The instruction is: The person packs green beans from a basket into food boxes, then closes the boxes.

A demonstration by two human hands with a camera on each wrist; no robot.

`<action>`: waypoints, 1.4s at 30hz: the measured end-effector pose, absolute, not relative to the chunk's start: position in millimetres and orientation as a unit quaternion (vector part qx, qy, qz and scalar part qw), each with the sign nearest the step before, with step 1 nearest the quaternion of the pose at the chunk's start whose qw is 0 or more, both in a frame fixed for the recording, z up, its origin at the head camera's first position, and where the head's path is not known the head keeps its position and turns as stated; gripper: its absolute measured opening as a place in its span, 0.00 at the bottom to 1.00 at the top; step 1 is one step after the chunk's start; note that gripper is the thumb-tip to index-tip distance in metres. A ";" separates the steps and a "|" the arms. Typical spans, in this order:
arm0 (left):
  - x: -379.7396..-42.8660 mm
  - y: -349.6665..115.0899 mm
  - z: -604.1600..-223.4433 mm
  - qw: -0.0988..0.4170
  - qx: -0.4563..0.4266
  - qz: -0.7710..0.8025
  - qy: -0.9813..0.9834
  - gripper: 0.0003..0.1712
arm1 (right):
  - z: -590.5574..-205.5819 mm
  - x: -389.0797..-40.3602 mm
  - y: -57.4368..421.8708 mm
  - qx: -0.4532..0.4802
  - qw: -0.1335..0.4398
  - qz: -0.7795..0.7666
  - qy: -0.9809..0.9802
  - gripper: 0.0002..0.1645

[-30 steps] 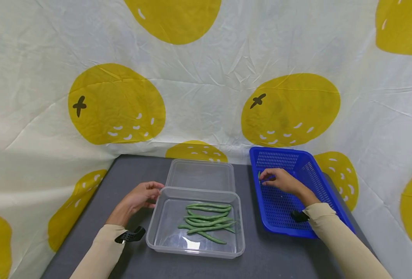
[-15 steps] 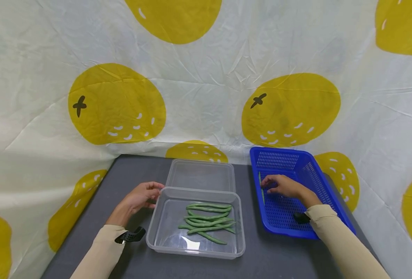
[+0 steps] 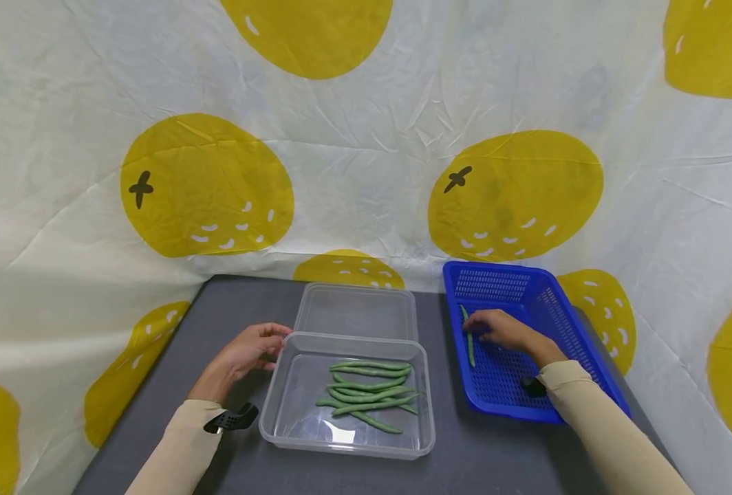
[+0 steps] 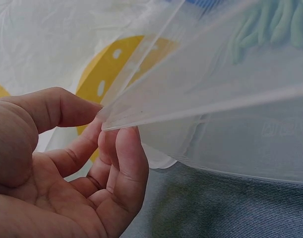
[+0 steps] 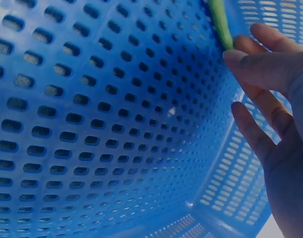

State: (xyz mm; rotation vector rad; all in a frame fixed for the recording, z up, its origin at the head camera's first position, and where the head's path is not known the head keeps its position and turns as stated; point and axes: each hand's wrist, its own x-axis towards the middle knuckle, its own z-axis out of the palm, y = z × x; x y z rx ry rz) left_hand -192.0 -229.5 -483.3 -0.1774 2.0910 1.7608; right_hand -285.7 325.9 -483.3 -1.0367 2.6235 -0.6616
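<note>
My left hand [image 3: 248, 354] pinches the corner of a clear plastic container [image 3: 298, 447], thumb on the rim and fingers below it, as the left wrist view [image 4: 91, 163] confirms. Several green beans [image 3: 372, 395] lie loosely side by side on the container's floor. Inside a blue perforated basket [image 3: 474, 395], my right hand [image 3: 505, 330] pinches a single green bean [image 3: 470, 350] near the basket's left wall. In the right wrist view that bean [image 5: 220, 25] meets the thumb and index fingertips, and part of it runs out of frame.
A clear lid [image 3: 353, 313] lies flat behind the container. Grey table surface [image 3: 446, 440] separates container and basket. A white curtain [image 3: 360, 199] with yellow fruit prints hangs behind the table.
My right hand has come slightly toward me and to the right within the basket. The green bean there has shifted off the left wall and shows more. My left hand stays put.
</note>
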 end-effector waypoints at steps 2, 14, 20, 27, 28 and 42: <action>-191.8 -229.2 -484.1 0.200 -0.063 0.629 0.749 0.22 | -485.0 -286.6 323.8 -0.359 0.116 -0.204 0.903 0.17; -191.9 -227.8 -483.1 0.202 -0.067 0.629 0.748 0.23 | -486.5 -288.7 325.0 -0.388 0.029 -0.107 0.915 0.13; -192.6 -228.9 -483.4 0.201 -0.064 0.631 0.746 0.23 | -485.5 -287.6 327.3 -0.360 0.101 -0.136 0.917 0.12; -192.2 -229.8 -484.8 0.200 -0.059 0.633 0.745 0.23 | -479.5 -282.9 332.9 -0.307 0.194 -0.162 0.918 0.09; -192.2 -229.7 -484.7 0.200 -0.061 0.633 0.745 0.23 | -478.3 -282.0 334.0 -0.306 0.195 -0.160 0.918 0.09; -192.0 -228.2 -481.6 0.199 -0.065 0.626 0.751 0.23 | -449.2 -270.9 352.9 -0.329 0.158 -0.159 0.917 0.08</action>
